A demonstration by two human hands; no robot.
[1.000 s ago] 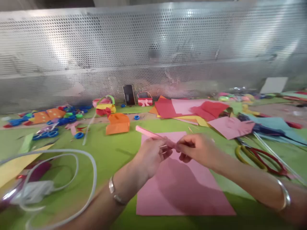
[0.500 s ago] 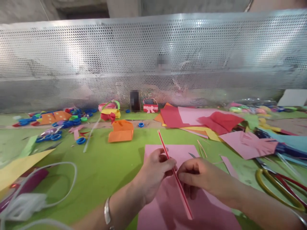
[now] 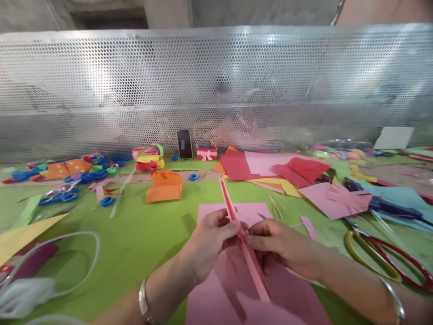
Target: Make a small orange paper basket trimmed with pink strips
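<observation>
A narrow folded strip of pink and red paper (image 3: 254, 270) is held at a slant over a pink paper sheet (image 3: 216, 289). My left hand (image 3: 216, 234) pinches the strip near its middle, thumb on top. Just to the right, my right hand (image 3: 279, 241) grips the strip's edge between thumb and fingers; some of its fingertips are hidden behind the paper. Beyond my hands lies a folded orange paper piece (image 3: 164, 192). Part of a grey blade-like tip (image 3: 262, 216) shows on the sheet by my right hand.
Scissors with yellow and red handles (image 3: 372, 253) lie at the right, near a blue glue gun (image 3: 395, 208). Coloured paper (image 3: 237, 164) is stacked at the back. A phone (image 3: 184, 144) leans on the perforated metal panel (image 3: 135, 90). A white cord (image 3: 98, 253) loops at left.
The strip has been turned and spread slightly, so more of its pink side shows. My right hand has closed in on its edge. The view has shifted slightly right.
</observation>
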